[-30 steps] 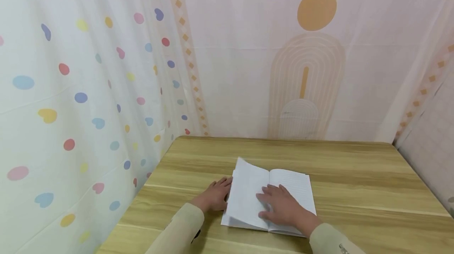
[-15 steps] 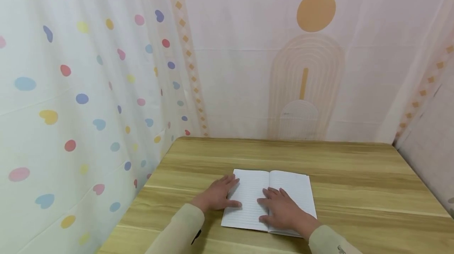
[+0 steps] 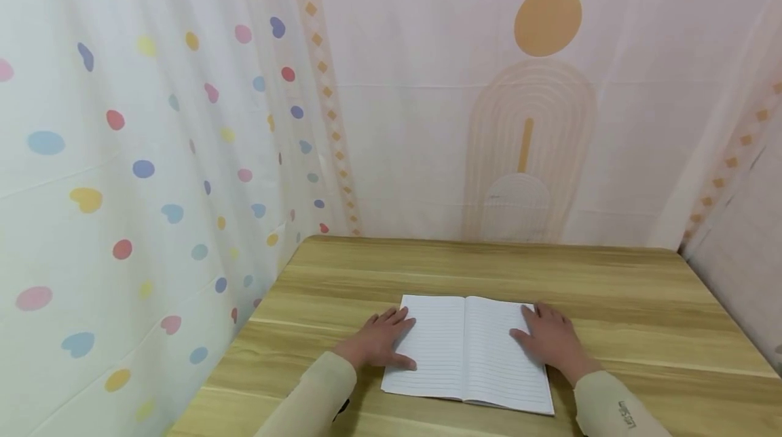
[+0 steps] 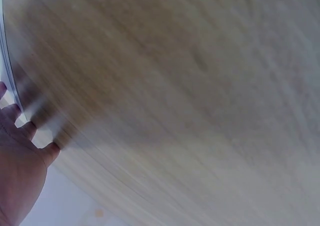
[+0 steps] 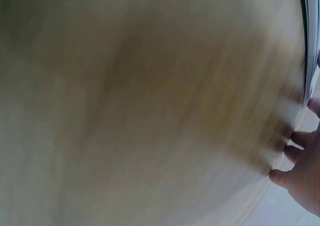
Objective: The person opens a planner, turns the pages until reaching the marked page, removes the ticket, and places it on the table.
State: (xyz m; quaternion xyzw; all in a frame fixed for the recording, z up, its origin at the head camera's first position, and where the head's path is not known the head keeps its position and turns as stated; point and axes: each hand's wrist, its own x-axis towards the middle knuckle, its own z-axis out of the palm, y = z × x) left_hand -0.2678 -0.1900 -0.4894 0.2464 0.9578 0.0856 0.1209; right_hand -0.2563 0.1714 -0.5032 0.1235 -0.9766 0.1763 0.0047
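An open notebook point(image 3: 436, 349) with ruled white pages lies flat on the wooden table, its spine running down the middle. My left hand point(image 3: 380, 340) rests at the notebook's left edge, thumb and index finger spread over the left page. At the opposite edge, my right hand point(image 3: 552, 336) has its thumb and index finger on the right page, with its other fingers beyond the edge. In the left wrist view the left hand point(image 4: 22, 156) shows beside the page edges. The right wrist view, blurred, has the right hand point(image 5: 300, 161) next to the notebook's edge point(image 5: 311, 41).
The wood-grain table point(image 3: 342, 271) extends around the notebook to a far edge along a patterned curtain point(image 3: 415, 118). A dotted curtain point(image 3: 153, 220) hangs on the left. A pale wall or cloth point(image 3: 748, 240) borders the right side.
A lifted page has come down on the left side, and my left thumb now lies on the page. My right hand has slid from the spine to the right edge.
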